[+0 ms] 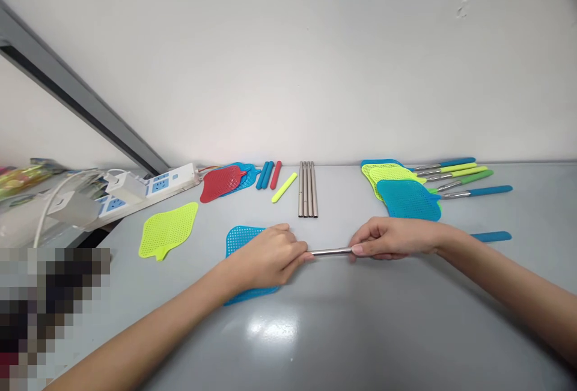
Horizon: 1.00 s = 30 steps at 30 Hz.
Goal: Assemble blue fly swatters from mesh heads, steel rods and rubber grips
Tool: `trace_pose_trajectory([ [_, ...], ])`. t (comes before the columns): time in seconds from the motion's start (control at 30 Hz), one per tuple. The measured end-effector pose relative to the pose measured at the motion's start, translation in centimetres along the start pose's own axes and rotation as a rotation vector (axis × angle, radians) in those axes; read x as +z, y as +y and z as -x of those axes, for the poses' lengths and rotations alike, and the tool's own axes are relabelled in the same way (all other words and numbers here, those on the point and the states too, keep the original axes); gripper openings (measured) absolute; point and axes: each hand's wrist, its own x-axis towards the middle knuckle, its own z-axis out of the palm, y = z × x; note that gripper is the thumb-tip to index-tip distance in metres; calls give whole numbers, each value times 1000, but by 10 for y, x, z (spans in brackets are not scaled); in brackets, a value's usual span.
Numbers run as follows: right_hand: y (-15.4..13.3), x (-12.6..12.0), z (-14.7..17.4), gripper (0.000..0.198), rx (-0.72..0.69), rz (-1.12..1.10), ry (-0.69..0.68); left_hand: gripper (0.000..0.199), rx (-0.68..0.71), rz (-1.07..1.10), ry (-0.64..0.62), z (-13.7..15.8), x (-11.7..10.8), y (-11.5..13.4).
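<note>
Beneath and beside my left hand (274, 256) is a blue mesh fly swatter head (243, 236); its neck is hidden by my closed fingers. From those fingertips a shiny metal rod (331, 252) runs almost level to my right hand (383, 239). The right thumb and fingers pinch this rod. Past my right wrist shows a blue handle (492, 236), roughly in line with the rod; whether they join is hidden. Behind the hands, several loose metal rods (308, 190) lie side by side. Left of them are a yellow grip (283, 188), a red grip (275, 175) and blue grips (265, 175).
At the right back lies an overlapping pile of fly swatters (408, 199) with handles. A red swatter head (222, 184) overlaps blue ones at the left back. A yellow-green swatter head (167, 232) lies farther left, near a white power strip (180, 179). The wall (288, 78) borders the table.
</note>
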Motion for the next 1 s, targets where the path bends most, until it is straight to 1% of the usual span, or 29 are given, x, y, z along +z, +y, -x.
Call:
trace_pose_trajectory([
  [0.07, 1, 4, -3, 34, 5, -4, 6, 37, 8, -40, 27, 2, 5, 4],
  [0.23, 0, 15, -7, 28, 15, -83, 104, 34, 5, -107, 58, 4, 10, 11],
  [0.4, 0, 24, -10, 30, 106, -215, 28, 27, 21, -81, 100, 6, 12, 15],
  [0.57, -4, 29, -10, 29, 174, -295, 10, 24, 34, -86, 150, 8, 16, 20],
  [0.67, -4, 29, -11, 28, 222, -346, -35, 24, 39, -106, 178, 8, 16, 23],
  [0.8, -2, 27, -13, 26, 252, -398, -111, 23, 41, -148, 191, 7, 16, 26],
  [1.0, 0, 25, -15, 22, 294, -453, -168, 22, 81, -162, 226, 2, 18, 29],
])
